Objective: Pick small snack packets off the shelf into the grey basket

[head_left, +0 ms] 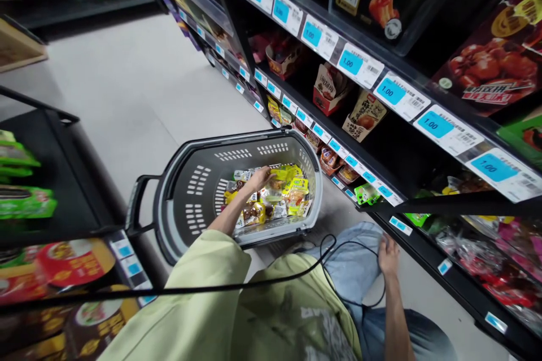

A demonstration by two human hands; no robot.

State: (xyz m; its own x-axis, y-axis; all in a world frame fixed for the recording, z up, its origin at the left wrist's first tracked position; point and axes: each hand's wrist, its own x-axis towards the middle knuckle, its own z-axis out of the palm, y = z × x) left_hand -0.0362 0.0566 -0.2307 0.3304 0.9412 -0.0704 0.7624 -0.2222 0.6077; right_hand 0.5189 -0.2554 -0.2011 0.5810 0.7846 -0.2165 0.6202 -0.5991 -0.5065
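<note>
Grey basket (pixel 175 194) on floor (pixel 127 90), handle (pixel 134 203) toward 9 o'clock. Snack packets (pixel 275 194) heaped in basket's 3-o'clock half. Left hand (pixel 261 176) among them, fingers at yellow packet (pixel 280 174); grip cannot be told. Right hand (pixel 388 255) at 4 o'clock, against denim knee (pixel 366 237); finger spread unclear.

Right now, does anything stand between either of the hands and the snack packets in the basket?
Nothing visible blocks the left hand: it is inside the basket, at the snack packets. Between the right hand and them lie the jeans leg and the basket's rim.
</note>
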